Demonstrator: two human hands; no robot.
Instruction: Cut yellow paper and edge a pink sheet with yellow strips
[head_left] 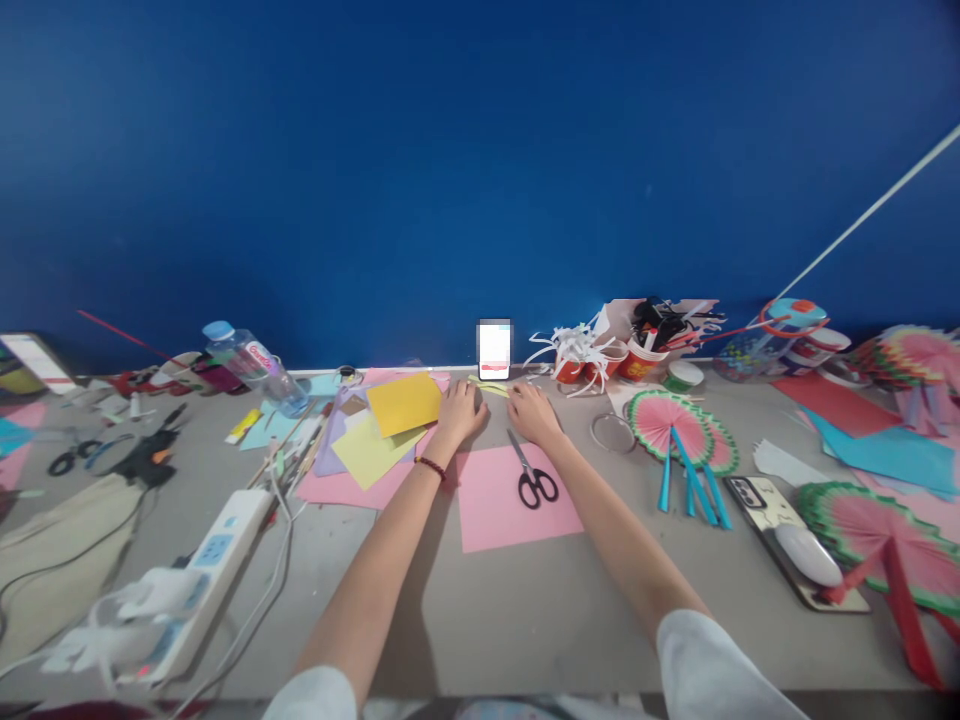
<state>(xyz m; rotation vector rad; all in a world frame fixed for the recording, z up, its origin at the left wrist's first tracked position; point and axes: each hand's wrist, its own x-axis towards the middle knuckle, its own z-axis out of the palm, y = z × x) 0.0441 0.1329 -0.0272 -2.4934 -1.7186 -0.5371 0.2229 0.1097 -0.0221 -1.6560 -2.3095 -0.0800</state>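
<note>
I see yellow-green paper strip (pixel 491 388) between left hand (pixel 459 412) and right hand (pixel 532 412), at fingertips; whether fingers pinch it, cannot tell. Just beyond fingers, lit phone (pixel 494 347). Nearside of fingers, black-handled scissors (pixel 528 466) on pink paper (pixel 487 510).

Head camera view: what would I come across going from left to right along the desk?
Leaning phone → clear plastic bottle with a blue cap → golden-yellow sheet → left hand → thin yellow strip → right hand → pink-and-green fans with blue handles → white computer mouse.
</note>
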